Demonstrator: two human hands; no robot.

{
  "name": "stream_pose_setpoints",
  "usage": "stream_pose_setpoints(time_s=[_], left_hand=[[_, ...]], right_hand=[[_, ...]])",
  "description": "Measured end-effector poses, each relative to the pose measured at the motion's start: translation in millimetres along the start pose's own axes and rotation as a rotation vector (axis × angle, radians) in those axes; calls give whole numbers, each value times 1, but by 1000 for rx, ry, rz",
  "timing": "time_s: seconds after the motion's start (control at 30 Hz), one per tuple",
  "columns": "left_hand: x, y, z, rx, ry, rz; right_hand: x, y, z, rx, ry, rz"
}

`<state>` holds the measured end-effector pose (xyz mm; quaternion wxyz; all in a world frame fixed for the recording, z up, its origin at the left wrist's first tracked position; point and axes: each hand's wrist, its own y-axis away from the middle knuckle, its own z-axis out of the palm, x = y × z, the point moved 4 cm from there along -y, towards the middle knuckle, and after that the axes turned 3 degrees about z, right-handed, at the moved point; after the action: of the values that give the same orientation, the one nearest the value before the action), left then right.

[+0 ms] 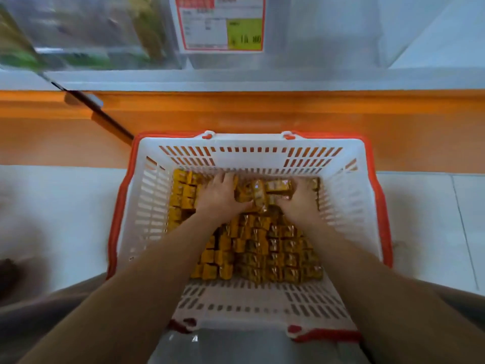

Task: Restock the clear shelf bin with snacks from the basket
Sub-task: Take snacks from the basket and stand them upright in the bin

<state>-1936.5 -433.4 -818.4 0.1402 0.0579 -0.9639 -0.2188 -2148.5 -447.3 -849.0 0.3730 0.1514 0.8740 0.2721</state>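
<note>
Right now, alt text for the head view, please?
The left hand and right hand gather yellow-wrapped snacks at the far end of a white, red-rimmed basket. A clear shelf bin with a price label stands beyond.
</note>
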Motion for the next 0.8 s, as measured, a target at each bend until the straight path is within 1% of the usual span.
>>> stream_pose_setpoints(time_s=[0.03, 0.07, 0.13, 0.2, 0.27, 0.4, 0.47, 0.53, 0.63, 0.7, 0.8], left_hand=[[-4, -2, 7, -20, -30, 11], [-8, -3, 11, -6, -64, 33], [-14, -4, 12, 66, -97, 88], [-16, -6, 9, 93, -101, 120], [-15, -8, 5, 82, -69, 117], [-11, -10, -4, 94, 85, 169], [-9, -10, -5, 70, 49, 235], [-7, -11, -4, 12, -26, 282], [-4, -16, -7, -27, -7, 263], [-3, -19, -13, 0, 55, 222], [-1, -16, -17, 62, 164, 209]], right_hand=[[4, -2, 6, 15, -33, 21], [7, -2, 12, 17, -44, 39], [11, -1, 21, 27, -9, 42], [12, -2, 25, 51, 35, 25], [10, -3, 26, 54, 38, 16], [-7, -3, 28, -46, -81, -5], [-20, -5, 33, -103, -66, -42], [-29, -8, 39, -124, -44, -73], [-35, -12, 41, -161, -119, -96], [-29, -15, 38, -183, -212, -78], [-15, -13, 31, -140, -291, -28]])
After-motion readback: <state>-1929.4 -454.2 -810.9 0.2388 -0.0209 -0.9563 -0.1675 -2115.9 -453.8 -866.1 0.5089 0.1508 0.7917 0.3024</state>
